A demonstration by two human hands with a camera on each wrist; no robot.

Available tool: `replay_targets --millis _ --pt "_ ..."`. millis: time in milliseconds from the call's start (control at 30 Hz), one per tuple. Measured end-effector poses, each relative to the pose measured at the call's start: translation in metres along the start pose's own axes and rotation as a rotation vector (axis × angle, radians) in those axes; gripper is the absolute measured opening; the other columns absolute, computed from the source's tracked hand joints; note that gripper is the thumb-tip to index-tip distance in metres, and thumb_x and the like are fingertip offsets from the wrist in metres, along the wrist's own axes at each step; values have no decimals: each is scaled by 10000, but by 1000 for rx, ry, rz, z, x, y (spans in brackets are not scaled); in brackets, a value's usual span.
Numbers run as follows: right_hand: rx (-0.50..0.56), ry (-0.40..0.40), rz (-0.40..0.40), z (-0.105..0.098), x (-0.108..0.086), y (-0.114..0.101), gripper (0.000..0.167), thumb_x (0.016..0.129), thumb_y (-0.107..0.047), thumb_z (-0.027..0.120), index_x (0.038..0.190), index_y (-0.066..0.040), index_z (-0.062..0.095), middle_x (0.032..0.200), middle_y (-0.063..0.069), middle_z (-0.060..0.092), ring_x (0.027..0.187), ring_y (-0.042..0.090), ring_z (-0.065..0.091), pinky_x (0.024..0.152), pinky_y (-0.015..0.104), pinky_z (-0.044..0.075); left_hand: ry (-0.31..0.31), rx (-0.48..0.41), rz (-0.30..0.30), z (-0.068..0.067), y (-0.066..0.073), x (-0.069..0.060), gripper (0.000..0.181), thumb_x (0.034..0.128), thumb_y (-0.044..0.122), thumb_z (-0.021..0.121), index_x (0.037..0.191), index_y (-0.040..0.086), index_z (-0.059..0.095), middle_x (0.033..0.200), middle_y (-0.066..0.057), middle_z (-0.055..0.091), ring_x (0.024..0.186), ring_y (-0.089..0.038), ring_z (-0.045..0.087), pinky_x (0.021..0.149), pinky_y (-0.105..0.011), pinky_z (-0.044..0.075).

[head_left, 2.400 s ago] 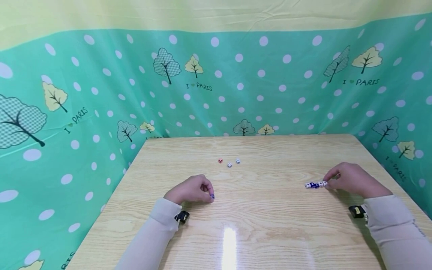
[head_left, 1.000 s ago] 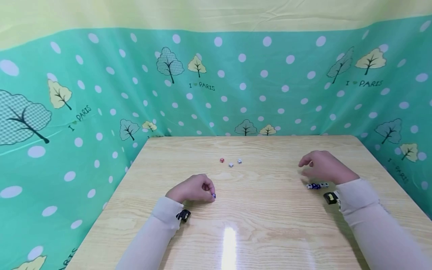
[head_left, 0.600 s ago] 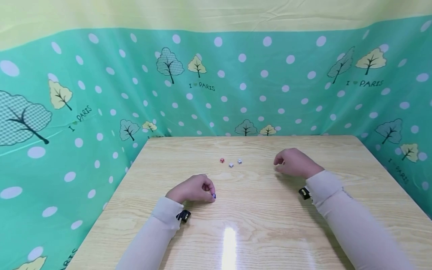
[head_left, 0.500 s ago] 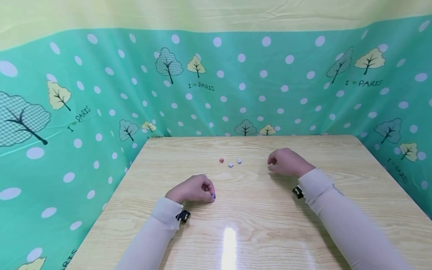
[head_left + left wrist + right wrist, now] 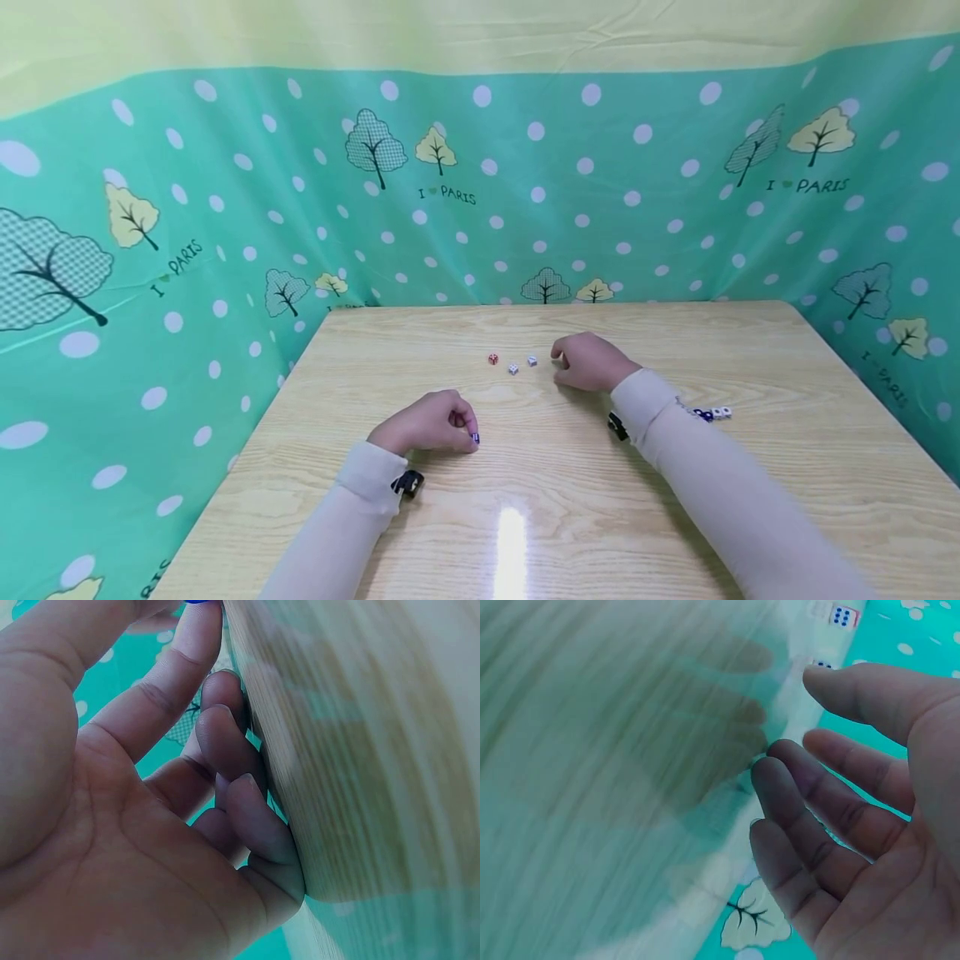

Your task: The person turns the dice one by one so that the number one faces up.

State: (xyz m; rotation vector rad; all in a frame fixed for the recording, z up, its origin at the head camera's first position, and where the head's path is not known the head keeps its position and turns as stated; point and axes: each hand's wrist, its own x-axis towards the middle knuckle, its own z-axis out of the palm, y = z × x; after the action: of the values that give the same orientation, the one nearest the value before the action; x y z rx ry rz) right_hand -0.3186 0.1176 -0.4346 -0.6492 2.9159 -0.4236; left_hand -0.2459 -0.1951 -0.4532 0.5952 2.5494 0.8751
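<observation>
Near the middle of the table, my left hand (image 5: 431,423) pinches a blue die (image 5: 475,438) between thumb and forefinger. Only a sliver of that die shows at the top of the left wrist view. My right hand (image 5: 591,363) is just right of a white die (image 5: 532,361), thumb and fingers apart, holding nothing. A second white die (image 5: 513,369) and a red die (image 5: 492,359) lie a little further left. The right wrist view shows a white die (image 5: 844,616) with blue pips beyond the thumb, and part of another below it.
A short row of blue and white dice (image 5: 722,412) lies on the right of the wooden table (image 5: 592,517). My right sleeve (image 5: 705,454) covers its left end. A green patterned curtain (image 5: 450,275) hangs behind and beside the table.
My right hand has let go of the white die at the right end of the row and moved left across the table to the loose dice. The left hand has stayed in place.
</observation>
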Motion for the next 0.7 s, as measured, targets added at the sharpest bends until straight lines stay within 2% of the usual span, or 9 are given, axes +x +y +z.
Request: replay_targets --millis 167,267,367,500,567,700 --pt "-39 12 1 5 11 -12 437 928 -229 726 1315 -38 661 815 -23 675 775 144 613 909 431 553 -3 -1 0 -1 0 0 163 811 216 883 821 205 721 921 -19 592 856 -185 516 720 -335 441" --pt "-64 14 1 7 16 -20 444 928 -211 709 1331 -35 652 743 -3 660 702 162 570 918 432 548 -1 7 2 -1 0 0 165 810 221 885 819 211 720 922 -13 587 861 -180 514 729 -334 440" --pt "-105 30 3 9 20 -28 415 920 -196 709 1310 -58 674 879 33 738 776 185 638 927 434 562 -2 6 3 -2 0 -1 164 809 220 886 817 209 722 922 -13 587 862 -179 514 732 -334 439" --pt "-168 50 15 11 24 -37 334 932 -180 707 1257 -101 716 1171 64 759 1017 229 716 918 438 583 -2 0 1 -1 0 -1 165 808 222 887 816 209 723 931 -16 583 862 -178 513 734 -333 438" --pt "-185 53 29 12 26 -40 279 942 -166 703 1215 -121 737 1170 56 761 1008 220 714 883 430 591 -1 2 -1 -1 0 -1 166 806 228 888 815 215 723 934 -18 579 861 -179 513 740 -336 437" --pt "-207 65 56 13 29 -45 155 949 -121 692 1079 -145 775 1016 34 768 812 172 659 768 394 590 3 13 1 0 -1 0 168 803 237 889 813 224 722 928 -17 576 858 -179 516 745 -336 436"
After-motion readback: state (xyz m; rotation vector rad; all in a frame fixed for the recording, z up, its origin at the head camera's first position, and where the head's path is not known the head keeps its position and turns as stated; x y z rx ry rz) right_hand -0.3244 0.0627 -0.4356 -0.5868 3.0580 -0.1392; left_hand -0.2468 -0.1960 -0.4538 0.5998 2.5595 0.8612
